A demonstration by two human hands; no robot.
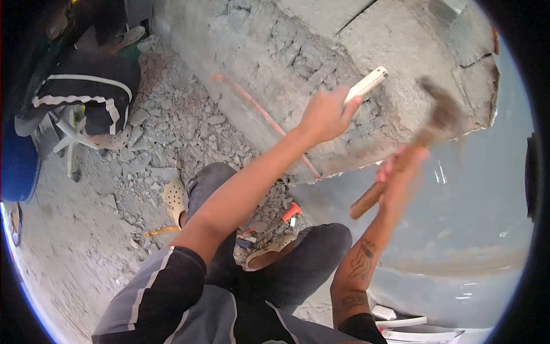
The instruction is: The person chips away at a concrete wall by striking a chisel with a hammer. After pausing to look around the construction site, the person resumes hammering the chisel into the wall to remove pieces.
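Note:
My left hand (326, 114) is closed around a pale, flat-ended bar (366, 84) that slants over the broken stone surface. In my right hand (401, 166) is a hammer (444, 114), gripped by its wooden handle; its head is blurred by motion, to the right of the bar and above the stone. The stone slab (401, 46) has a rough, chipped band beneath my left hand. The lower end of the bar is hidden by my fingers.
Rubble (177, 109) covers the floor at left and around my feet. A reddish rod (258, 109) lies along the stone's side. A red-orange object (292, 211) lies between my shoes. Part of another person (86, 92) shows at upper left, beside a white stool base (71, 137).

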